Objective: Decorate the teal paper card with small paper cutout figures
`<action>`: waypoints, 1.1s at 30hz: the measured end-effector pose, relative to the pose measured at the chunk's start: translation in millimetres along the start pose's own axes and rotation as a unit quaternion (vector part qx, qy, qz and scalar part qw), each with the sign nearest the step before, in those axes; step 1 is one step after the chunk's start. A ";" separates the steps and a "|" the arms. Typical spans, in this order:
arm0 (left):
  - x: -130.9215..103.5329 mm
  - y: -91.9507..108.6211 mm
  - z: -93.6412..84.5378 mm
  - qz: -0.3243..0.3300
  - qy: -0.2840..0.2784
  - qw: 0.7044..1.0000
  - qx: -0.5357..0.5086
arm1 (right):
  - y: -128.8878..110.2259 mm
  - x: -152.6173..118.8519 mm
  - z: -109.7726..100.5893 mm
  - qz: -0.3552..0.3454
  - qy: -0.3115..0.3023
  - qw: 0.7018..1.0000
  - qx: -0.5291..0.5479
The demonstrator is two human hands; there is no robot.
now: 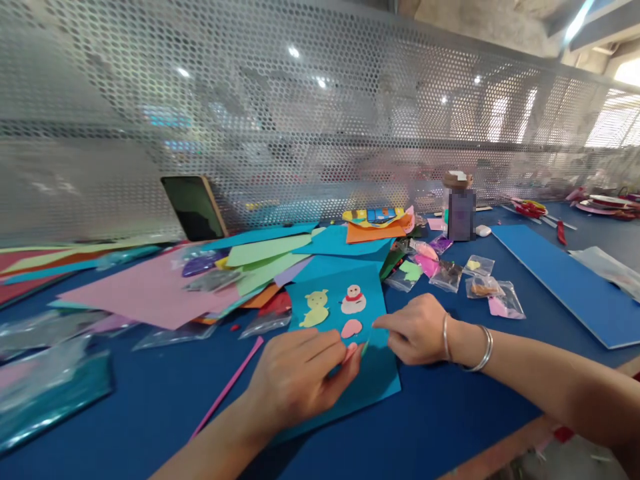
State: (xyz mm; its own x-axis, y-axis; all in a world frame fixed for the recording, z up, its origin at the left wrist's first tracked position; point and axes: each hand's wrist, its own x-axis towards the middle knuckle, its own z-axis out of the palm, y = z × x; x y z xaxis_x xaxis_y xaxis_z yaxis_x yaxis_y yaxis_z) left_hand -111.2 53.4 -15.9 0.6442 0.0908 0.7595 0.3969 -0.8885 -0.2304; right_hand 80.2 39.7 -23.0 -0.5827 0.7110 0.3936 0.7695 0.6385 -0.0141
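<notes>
A blue sheet of paper (377, 377) lies on the dark blue table. On it are a yellow-green animal figure (316, 309), a white snowman with a red scarf (353, 300) and a flat pink shape (351, 328). My left hand (303, 373) is over the lower left of the sheet, thumb and forefinger pinched round a small pink piece (350, 352). A thin green bit shows just beyond those fingertips. My right hand (417, 330) rests at the sheet's right edge, forefinger pointing left and the other fingers curled; nothing can be made out in it.
Coloured papers (150, 283) and plastic bags spread to the left, near a leaning phone (194, 207). A pink stick (227, 387) lies left of my left hand. Small clay bags (484, 288), a bottle (461, 213) and a blue board (565, 280) are at the right.
</notes>
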 end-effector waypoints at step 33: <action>-1.3 4.3 4.8 -0.016 -0.044 0.998 0.037 | -1.9 -9.9 1.9 0.016 0.083 0.992 0.090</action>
State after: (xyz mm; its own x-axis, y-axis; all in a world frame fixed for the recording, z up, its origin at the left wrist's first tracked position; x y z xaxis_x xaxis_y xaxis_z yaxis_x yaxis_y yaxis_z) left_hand -107.2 51.6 -20.7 0.6835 0.1610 0.7120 0.4633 -0.8494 -0.2526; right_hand 84.0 32.1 -28.6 -0.4967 0.6827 0.5359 0.7191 0.6694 -0.1864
